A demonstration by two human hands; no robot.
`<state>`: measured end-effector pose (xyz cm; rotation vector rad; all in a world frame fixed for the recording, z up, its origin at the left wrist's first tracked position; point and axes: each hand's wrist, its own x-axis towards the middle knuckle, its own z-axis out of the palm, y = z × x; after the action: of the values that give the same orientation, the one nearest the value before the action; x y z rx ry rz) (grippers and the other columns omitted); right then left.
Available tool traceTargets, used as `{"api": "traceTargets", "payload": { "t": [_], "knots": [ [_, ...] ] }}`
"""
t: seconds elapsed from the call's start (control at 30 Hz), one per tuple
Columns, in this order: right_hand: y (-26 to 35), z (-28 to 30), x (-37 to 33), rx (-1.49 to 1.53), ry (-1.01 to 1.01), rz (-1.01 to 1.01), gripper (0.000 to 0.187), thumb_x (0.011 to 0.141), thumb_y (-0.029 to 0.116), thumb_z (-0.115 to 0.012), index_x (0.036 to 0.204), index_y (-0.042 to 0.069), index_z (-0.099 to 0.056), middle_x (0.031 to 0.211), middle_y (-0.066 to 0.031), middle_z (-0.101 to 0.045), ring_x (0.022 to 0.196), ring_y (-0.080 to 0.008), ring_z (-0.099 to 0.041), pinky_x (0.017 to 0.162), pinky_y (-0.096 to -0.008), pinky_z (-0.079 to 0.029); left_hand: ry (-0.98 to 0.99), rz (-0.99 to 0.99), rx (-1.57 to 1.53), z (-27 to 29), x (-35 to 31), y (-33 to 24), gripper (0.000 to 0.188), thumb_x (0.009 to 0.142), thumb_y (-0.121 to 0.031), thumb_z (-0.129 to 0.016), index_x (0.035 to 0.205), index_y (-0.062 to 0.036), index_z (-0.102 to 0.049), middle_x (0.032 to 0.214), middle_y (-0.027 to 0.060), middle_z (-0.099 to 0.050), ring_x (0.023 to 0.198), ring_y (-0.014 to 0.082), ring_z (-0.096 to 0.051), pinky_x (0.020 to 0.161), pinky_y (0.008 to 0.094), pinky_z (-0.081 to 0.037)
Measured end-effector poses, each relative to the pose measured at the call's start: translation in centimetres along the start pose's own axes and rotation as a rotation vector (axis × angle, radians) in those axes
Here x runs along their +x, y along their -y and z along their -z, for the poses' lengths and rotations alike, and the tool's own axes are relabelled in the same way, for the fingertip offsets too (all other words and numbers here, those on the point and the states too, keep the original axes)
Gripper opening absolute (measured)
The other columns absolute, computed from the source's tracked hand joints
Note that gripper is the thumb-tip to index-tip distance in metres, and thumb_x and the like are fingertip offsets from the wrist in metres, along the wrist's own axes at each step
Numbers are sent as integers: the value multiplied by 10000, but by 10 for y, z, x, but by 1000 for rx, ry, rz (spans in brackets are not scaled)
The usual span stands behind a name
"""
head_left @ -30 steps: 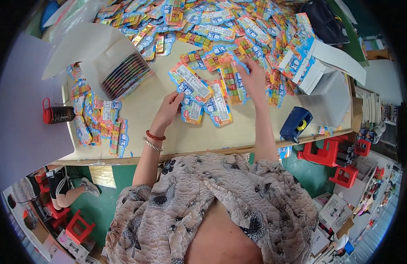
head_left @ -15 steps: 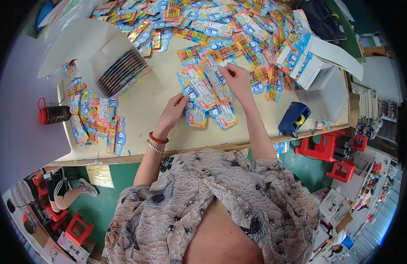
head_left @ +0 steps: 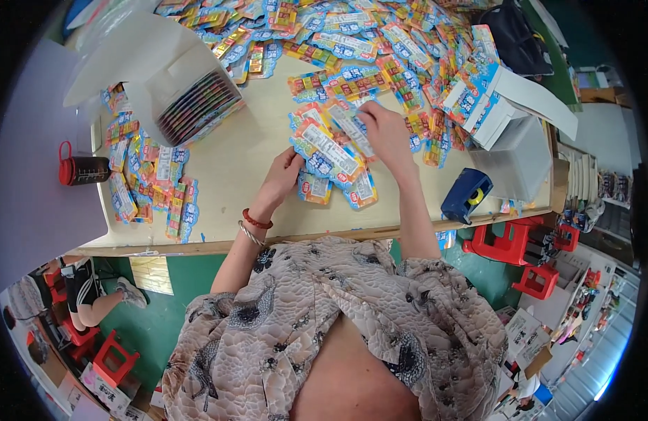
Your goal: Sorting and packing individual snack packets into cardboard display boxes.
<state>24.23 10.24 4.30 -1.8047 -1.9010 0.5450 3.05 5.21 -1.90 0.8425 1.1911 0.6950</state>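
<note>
My left hand (head_left: 280,175) pinches the left edge of a small colourful carded pack (head_left: 329,153), which lies slanted with its white label strip up. My right hand (head_left: 389,137) has thumb and forefinger closed on the upper right end of a second carded pack (head_left: 350,125), partly overlapping the first. Beneath them, more carded packs (head_left: 314,189) stick out toward me. To the left stands an open white carton (head_left: 149,109) on its side, with a row of packs (head_left: 199,109) stacked inside.
Loose packs (head_left: 345,45) heap across the table's far side, and a smaller pile (head_left: 156,175) lies at left. At right are a blue tape dispenser (head_left: 466,196), a translucent bin (head_left: 513,158) and an opened printed carton (head_left: 478,98). A red-lidded bottle (head_left: 82,170) stands at far left.
The left-hand pack has turned to a flatter slant and shifted slightly right, across the lower part of the other pack. My right hand has moved a little to the right.
</note>
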Motion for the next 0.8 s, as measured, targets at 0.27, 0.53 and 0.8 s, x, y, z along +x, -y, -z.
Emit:
{"api": "traceTargets", "payload": {
  "t": [0.27, 0.53, 0.8],
  "knots": [
    [-5, 59, -3, -60, 207, 371, 148, 756, -53, -554, 860, 22, -627, 972, -120, -604, 1050, -308, -547, 839, -398, -440, 52, 27, 25, 13, 6, 5, 280, 991, -205, -445, 1170, -27, -566, 896, -41, -606, 705, 22, -505, 592, 207, -433],
    [-13, -1, -30, 401, 367, 427, 299, 779, -52, -570, 1040, 73, -647, 1451, -111, -364, 1350, -288, -359, 1038, -380, -363, 94, 42, -45, 2, 0, 3, 288, 982, -271, -479, 1178, -78, -563, 871, -55, -599, 718, 20, -552, 579, 187, -436],
    [-14, -24, -68, 710, 270, 6, 870, 774, 185, -730, 1454, 34, -207, 1492, -154, -278, 1365, -250, -316, 1118, -383, -273, 52, 35, -141, -20, -6, -12, 292, 989, -275, -459, 1148, -48, -551, 870, -15, -610, 691, 47, -578, 582, 216, -478]
  ]
}}
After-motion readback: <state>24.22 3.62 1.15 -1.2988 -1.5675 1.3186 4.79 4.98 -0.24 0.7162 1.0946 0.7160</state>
